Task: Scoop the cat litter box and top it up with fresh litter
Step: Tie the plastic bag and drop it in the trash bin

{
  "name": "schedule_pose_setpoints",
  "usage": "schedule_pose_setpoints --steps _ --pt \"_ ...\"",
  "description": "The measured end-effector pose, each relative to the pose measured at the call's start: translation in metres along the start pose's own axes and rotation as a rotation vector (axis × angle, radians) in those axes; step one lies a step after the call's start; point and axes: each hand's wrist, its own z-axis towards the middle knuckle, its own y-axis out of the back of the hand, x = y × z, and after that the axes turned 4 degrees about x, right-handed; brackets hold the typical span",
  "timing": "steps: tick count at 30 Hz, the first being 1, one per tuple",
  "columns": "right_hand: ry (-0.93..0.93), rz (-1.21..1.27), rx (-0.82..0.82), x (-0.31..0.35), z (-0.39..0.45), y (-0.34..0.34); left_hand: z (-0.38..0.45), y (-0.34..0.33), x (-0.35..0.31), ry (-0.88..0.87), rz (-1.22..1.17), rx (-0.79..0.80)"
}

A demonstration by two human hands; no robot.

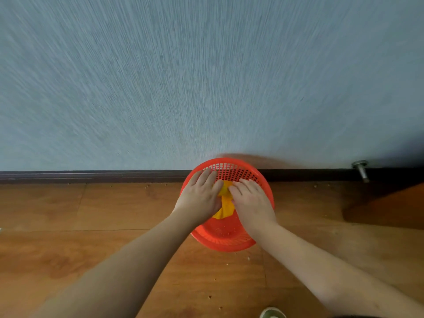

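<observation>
Hands: left hand [200,195] and right hand [250,201] lie spread, pressing yellow bag [226,204] inside basket [231,239].
Risk: bag may tear; basket may slide along floor [91,226].

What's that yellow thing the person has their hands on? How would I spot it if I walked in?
Find the blue-grey wall and follow it down to the dark baseboard; a round red mesh basket stands on the wooden floor there. Inside it, between the left hand and right hand, lies a crumpled yellow piece, perhaps cloth or a bag. It is the only yellow thing there.
</observation>
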Motion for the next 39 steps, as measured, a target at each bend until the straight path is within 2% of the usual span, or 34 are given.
schedule_pose_setpoints --steps 5,12,17,23,29,33,39 --pt "-0.015 -0.036 0.009 -0.003 0.001 0.005 0.005 0.01 0.007 -0.009 -0.022 -0.001" --pt "-0.111 -0.05 0.056 -0.006 -0.006 0.025 -0.003 0.021 0.011 0.094 -0.093 -0.067" --pt "-0.135 -0.065 0.149 0.003 -0.019 0.067 -0.027 0.064 0.016 0.151 -0.142 -0.033" --pt "-0.15 -0.017 0.26 0.029 -0.029 0.165 -0.07 0.152 0.021 0.174 -0.21 0.073" --pt "-0.165 0.026 0.323 0.063 -0.033 0.28 -0.111 0.267 0.012 0.224 -0.324 0.177" --pt "-0.179 0.043 0.373 0.082 -0.033 0.362 -0.137 0.356 0.019 0.262 -0.369 0.184" --pt "-0.193 0.058 0.337 0.114 -0.033 0.49 -0.176 0.488 0.027 0.259 -0.355 0.178"
